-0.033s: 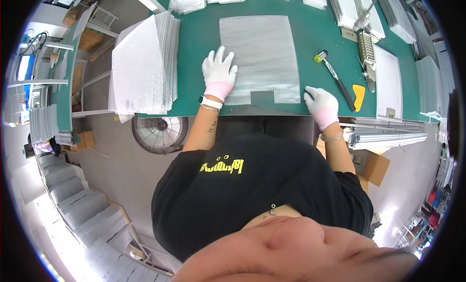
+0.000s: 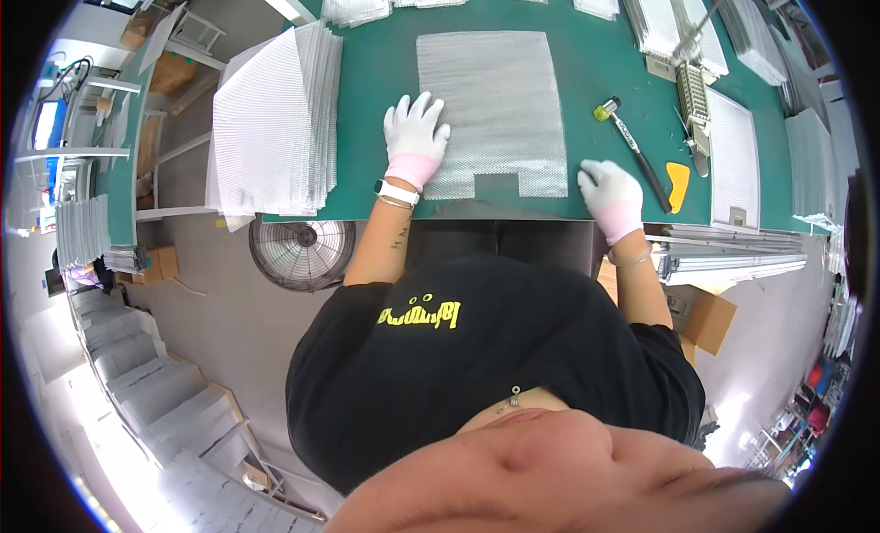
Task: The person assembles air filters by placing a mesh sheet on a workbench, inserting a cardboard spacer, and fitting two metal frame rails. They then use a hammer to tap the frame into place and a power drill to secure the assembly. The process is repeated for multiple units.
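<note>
A silvery mesh sheet (image 2: pixel 490 102) lies flat on the green worktable (image 2: pixel 376 61), with a rectangular notch in its near edge. My left hand (image 2: pixel 415 139), in a white glove with a pink cuff, rests open at the sheet's left edge, fingers spread. Just off the near right corner of the sheet, my right hand (image 2: pixel 610 196) is on the table in a matching glove. Its fingers are slightly bent and apart, and I see nothing held in it. To its right lie a hammer (image 2: pixel 634 153) with a black grip and a yellow flat scraper-like piece (image 2: pixel 677 185).
A tall stack of mesh sheets (image 2: pixel 266 120) stands at the table's left. More sheets (image 2: pixel 394 1) lie along the far side. At the right are a long beige slotted tool (image 2: pixel 694 107) and a framed mesh panel (image 2: pixel 735 157). A round fan (image 2: pixel 302 255) is below the front edge.
The whole view has shifted very slightly. My right hand's fingers have moved a little; my left hand and the mesh sheet keep their places.
</note>
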Action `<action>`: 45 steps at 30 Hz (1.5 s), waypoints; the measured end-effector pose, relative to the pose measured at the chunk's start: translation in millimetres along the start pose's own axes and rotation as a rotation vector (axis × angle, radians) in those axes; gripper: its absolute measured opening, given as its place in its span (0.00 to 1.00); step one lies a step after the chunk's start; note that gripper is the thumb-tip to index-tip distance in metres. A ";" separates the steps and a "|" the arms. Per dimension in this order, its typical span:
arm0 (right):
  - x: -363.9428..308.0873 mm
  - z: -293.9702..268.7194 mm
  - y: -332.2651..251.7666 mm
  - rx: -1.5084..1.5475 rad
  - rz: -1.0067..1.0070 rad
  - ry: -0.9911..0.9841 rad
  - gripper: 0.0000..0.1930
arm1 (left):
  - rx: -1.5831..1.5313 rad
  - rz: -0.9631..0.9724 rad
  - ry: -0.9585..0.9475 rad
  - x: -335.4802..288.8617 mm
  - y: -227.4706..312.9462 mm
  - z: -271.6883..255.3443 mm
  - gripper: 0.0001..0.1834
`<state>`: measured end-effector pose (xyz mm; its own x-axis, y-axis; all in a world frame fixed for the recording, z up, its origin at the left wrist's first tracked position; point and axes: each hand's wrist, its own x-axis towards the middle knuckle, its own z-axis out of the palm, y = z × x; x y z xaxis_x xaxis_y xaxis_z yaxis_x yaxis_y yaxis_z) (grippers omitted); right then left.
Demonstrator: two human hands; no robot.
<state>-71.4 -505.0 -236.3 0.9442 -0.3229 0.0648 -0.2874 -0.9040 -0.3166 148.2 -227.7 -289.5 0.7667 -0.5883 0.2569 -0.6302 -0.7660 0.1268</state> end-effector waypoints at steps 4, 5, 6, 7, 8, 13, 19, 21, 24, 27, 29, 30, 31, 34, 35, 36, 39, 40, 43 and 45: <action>35.8 -6.8 -30.9 0.078 -0.396 0.225 0.26 | -0.061 0.016 -0.132 26.6 -5.9 -12.0 0.20; 41.4 4.5 -30.5 0.018 -0.457 0.070 0.30 | -0.068 0.008 -0.205 37.8 -4.0 -20.0 0.19; 41.0 18.6 -27.7 -0.053 -0.456 0.029 0.30 | -0.075 0.001 -0.277 44.8 -1.8 -25.0 0.18; 43.5 27.1 -28.3 -0.126 -0.464 -0.013 0.30 | -0.021 0.035 -0.122 43.9 -0.3 -22.8 0.17; 46.0 32.8 -26.5 -0.199 -0.470 -0.053 0.29 | -0.005 0.041 -0.140 46.5 -1.8 -21.5 0.17; 48.5 29.5 -30.7 -0.163 -0.435 -0.111 0.29 | -0.033 0.070 -0.223 50.8 -8.4 -25.5 0.18; 37.6 43.4 10.7 0.462 -0.435 0.067 0.26 | -0.114 0.172 0.217 7.7 5.8 -113.6 0.30; 33.6 42.1 16.4 0.603 -0.396 0.083 0.25 | -0.046 0.009 0.429 -30.4 -8.9 -131.9 0.38; 29.2 36.7 16.0 0.670 -0.350 0.153 0.25 | 0.110 -0.254 0.345 -65.7 -44.9 -142.7 0.46; 32.8 21.2 -13.1 0.618 -0.382 0.221 0.22 | 0.133 -0.292 0.255 -87.5 -77.2 -137.5 0.33; 41.4 15.0 -36.9 0.673 -0.482 0.199 0.20 | 0.102 -0.300 0.296 -85.1 -82.1 -141.0 0.25; 44.6 12.0 -49.3 0.699 -0.531 0.188 0.20 | 0.103 -0.277 0.384 -83.7 -77.7 -143.8 0.22; 46.6 7.5 -63.0 0.830 -0.470 0.028 0.18 | 0.103 -0.252 0.477 -75.7 -63.2 -153.9 0.19; 63.2 2.6 -101.1 1.153 -0.385 -0.404 0.21 | -0.073 -0.034 0.587 -64.0 -16.1 -163.7 0.18; 68.9 7.6 -111.0 1.544 -0.282 -0.563 0.23 | -0.103 0.103 0.543 -60.0 8.6 -166.7 0.18; 74.7 15.8 -119.8 1.936 -0.157 -0.727 0.26 | -0.097 0.222 0.427 -49.8 42.5 -186.2 0.16; 80.0 4.7 -125.3 2.058 0.055 -0.696 0.33 | -0.384 0.472 0.018 -49.3 83.8 -151.5 0.21; 80.1 -1.4 -124.0 1.928 0.086 -0.597 0.35 | -0.428 0.544 0.008 -50.6 89.7 -144.8 0.26; 78.4 -6.6 -89.4 1.744 -0.018 -0.469 0.37 | -0.487 0.428 0.079 -51.8 77.4 -151.9 0.31; 74.6 -13.3 -70.0 1.741 -0.010 -0.370 0.38 | -0.397 0.104 0.189 -56.9 53.5 -157.9 0.42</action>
<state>17.1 -469.6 -196.7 0.9987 -0.0235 -0.0450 -0.0279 0.4869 -0.8730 51.6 -194.3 -146.0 0.6846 -0.5707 0.4535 -0.7289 -0.5253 0.4391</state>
